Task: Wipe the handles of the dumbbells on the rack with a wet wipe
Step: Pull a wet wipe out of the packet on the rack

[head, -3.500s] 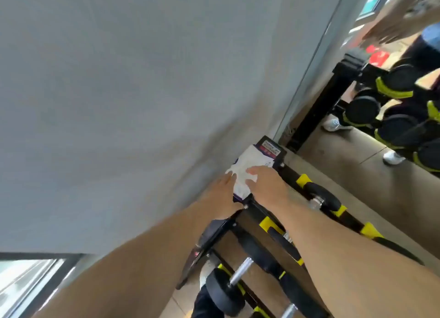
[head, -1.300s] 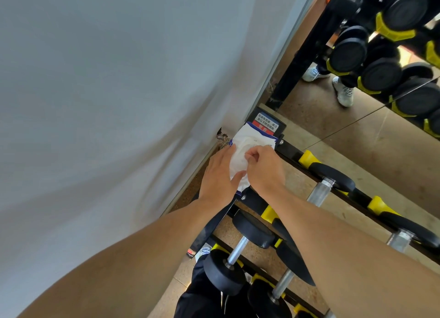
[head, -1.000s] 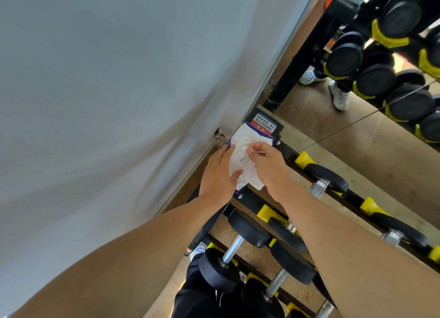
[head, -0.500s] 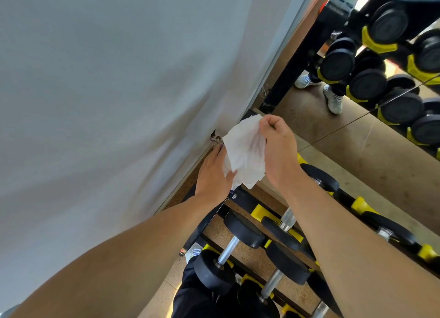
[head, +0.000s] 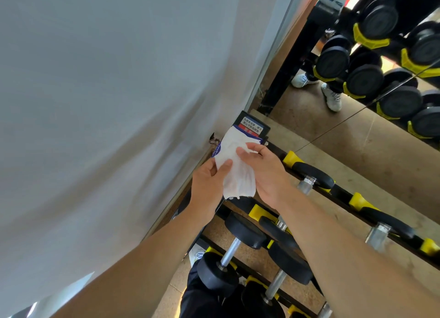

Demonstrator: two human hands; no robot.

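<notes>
The white wet wipe [head: 238,174] hangs crumpled between your two hands above the rack's end post: your left hand [head: 209,182] pinches its edge with thumb and fingers, your right hand [head: 266,172] grips its upper corner. Just behind sits the white-and-blue wipe packet [head: 228,139]. Below, the chrome handles of the black round-headed dumbbells [head: 242,232] on the black-and-yellow steel rack [head: 357,199] look untouched, so all the wiping remains.
</notes>
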